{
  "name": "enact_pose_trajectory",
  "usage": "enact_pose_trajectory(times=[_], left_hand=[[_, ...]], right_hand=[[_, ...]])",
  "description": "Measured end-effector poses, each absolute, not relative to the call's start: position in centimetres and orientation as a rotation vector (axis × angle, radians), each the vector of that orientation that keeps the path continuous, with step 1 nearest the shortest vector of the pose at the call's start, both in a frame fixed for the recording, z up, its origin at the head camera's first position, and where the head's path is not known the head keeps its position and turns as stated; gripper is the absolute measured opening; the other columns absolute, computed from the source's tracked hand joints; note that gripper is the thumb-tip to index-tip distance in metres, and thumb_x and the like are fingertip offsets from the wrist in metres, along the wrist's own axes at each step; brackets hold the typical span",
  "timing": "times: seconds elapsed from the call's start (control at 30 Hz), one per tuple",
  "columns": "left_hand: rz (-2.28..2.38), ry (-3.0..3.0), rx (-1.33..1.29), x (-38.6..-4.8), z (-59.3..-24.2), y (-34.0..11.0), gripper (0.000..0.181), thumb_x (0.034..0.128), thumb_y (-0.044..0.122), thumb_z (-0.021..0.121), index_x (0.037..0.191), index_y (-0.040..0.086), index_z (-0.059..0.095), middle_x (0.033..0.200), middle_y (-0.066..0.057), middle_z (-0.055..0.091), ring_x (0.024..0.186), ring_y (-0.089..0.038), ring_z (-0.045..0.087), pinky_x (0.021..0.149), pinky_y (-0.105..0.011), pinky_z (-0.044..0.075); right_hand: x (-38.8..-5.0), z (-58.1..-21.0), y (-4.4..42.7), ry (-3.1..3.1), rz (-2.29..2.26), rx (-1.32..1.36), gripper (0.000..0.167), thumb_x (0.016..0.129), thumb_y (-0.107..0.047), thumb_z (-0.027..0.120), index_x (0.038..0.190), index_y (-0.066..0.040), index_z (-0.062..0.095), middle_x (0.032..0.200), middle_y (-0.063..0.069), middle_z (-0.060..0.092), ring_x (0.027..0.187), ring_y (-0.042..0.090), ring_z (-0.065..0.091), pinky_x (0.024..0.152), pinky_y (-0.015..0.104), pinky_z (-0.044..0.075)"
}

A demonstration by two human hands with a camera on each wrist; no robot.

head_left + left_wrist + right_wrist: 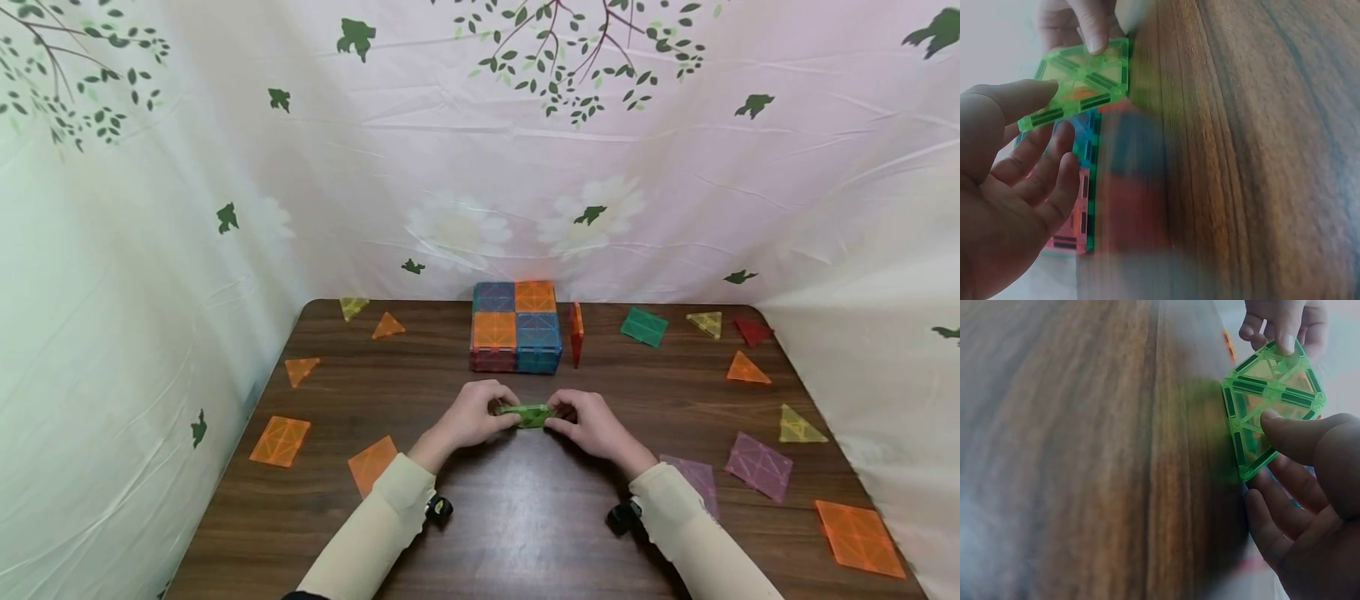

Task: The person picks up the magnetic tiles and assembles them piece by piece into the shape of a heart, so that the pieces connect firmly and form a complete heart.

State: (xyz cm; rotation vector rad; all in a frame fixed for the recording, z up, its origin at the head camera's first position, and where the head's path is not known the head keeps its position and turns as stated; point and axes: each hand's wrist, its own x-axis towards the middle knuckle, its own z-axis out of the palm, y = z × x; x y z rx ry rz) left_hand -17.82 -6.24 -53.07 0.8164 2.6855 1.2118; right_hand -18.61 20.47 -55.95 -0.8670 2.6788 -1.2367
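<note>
Both hands hold a light green, see-through magnetic tile (533, 416) just above the table in front of a block. My left hand (478, 414) pinches its left end, thumb on the near face and fingers behind. At the opposite end, my right hand (591, 423) pinches it the same way. The wrist views show the green tile (1107, 65) standing tilted, its lower edge close to the tabletop. Behind the hands sits a box-like block (516, 329) of magnetic tiles, with orange, blue and purple squares on top.
A red-orange tile (576, 335) stands on edge right of the block. Loose orange squares (281, 441) and triangles (302, 371) lie left. A green tile (644, 327), purple tiles (759, 467), a yellow triangle (801, 425) and an orange square (859, 537) lie right. A curtain (510, 150) hangs behind.
</note>
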Motion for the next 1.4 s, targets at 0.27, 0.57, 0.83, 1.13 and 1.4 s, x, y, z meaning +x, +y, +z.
enact_pose_trajectory(times=[0.27, 0.57, 0.83, 1.13, 1.4], left_hand=[[1.341, 2.665, 0.738, -17.7, -52.8, -8.8, 0.024, 0.0903, 0.011, 0.085, 0.112, 0.006, 0.076, 0.098, -0.002, 0.072, 0.080, -0.010, 0.067, 0.075, -0.028, 0.058], [1.278, 2.985, 0.413, -19.1, -52.6, -18.2, 0.022, 0.0898, 0.012, 0.084, 0.109, 0.004, 0.077, 0.101, -0.007, 0.075, 0.093, -0.023, 0.071, 0.084, -0.043, 0.059], [0.868, 3.187, -0.008, -19.7, -52.8, -29.9, 0.044, 0.0969, 0.015, 0.073, 0.134, -0.006, 0.063, 0.149, -0.030, 0.051, 0.137, -0.052, 0.046, 0.110, -0.068, 0.038], [0.557, 2.946, -0.377, -19.1, -54.0, -36.0, 0.066, 0.1090, 0.029, 0.052, 0.159, -0.007, 0.029, 0.160, -0.043, 0.017, 0.141, -0.065, 0.023, 0.105, -0.079, 0.032], [0.533, 3.055, -0.338, -19.3, -54.1, -36.3, 0.044, 0.1051, 0.020, 0.063, 0.141, -0.004, 0.054, 0.136, -0.039, 0.051, 0.121, -0.060, 0.046, 0.096, -0.072, 0.044]], right_hand=[[-18.8, -56.0, 20.9, 2.713, -1.209, -0.833, 0.013, 0.093, -0.015, 0.083, 0.100, -0.021, 0.074, 0.095, -0.006, 0.074, 0.085, 0.009, 0.070, 0.075, 0.032, 0.059], [-18.9, -55.9, 21.3, 2.723, -1.189, -0.794, 0.013, 0.092, -0.016, 0.083, 0.098, -0.022, 0.073, 0.094, -0.007, 0.072, 0.085, 0.008, 0.068, 0.076, 0.032, 0.058], [-18.6, -56.3, 20.8, 2.709, -1.232, -0.804, 0.014, 0.092, -0.016, 0.084, 0.098, -0.022, 0.074, 0.095, -0.008, 0.072, 0.087, 0.009, 0.069, 0.077, 0.033, 0.059], [-18.0, -56.6, 20.7, 2.705, -1.237, -0.768, 0.015, 0.092, -0.015, 0.084, 0.097, -0.024, 0.073, 0.094, -0.008, 0.072, 0.086, 0.009, 0.069, 0.077, 0.031, 0.058], [-17.8, -56.4, 20.7, 2.698, -1.237, -0.752, 0.014, 0.092, -0.017, 0.083, 0.097, -0.024, 0.073, 0.095, -0.009, 0.072, 0.088, 0.011, 0.069, 0.077, 0.032, 0.058]])
